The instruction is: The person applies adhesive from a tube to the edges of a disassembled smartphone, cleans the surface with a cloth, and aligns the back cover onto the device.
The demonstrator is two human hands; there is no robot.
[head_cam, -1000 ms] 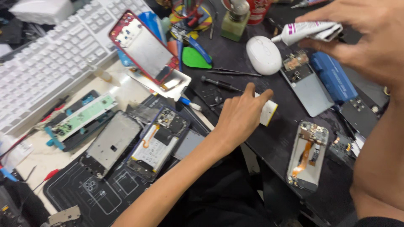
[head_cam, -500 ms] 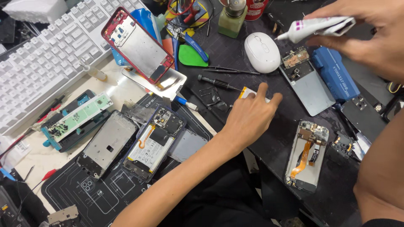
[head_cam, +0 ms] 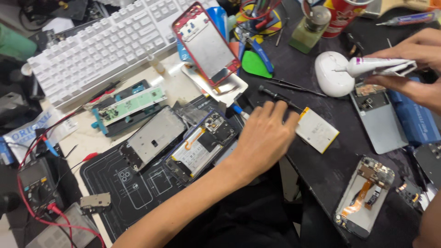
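1. Cluttered repair bench with a dark work surface (head_cam: 321, 165); a black repair mat (head_cam: 138, 188) lies at lower left and a white keyboard (head_cam: 105, 43) at upper left
2. Left hand (head_cam: 264, 138), palm down with fingers spread, rests on the bench; its fingertips reach the near edge of a flat white phone battery (head_cam: 318, 130), and nothing is gripped in it
3. Right hand (head_cam: 415, 69), at the right edge, is closed around a white glue tube (head_cam: 379, 67) held roughly level, its nozzle pointing left over a white oval case (head_cam: 331, 73)
4. Grey phone back cover (head_cam: 379, 117) lies just below the tube, beside a blue flat part (head_cam: 418, 121)
5. Opened phone (head_cam: 200, 147) with exposed board and battery lies on the mat just left of the left hand, next to a bare metal mid-frame (head_cam: 151, 138)
6. Red-framed phone shell (head_cam: 206, 43) leans tilted near the keyboard; a green pick (head_cam: 255, 65) lies beside it
7. Another stripped phone (head_cam: 365, 197) with an orange flex cable lies at lower right, well apart from both hands
8. Black multimeter (head_cam: 36, 181) with red leads sits at lower left
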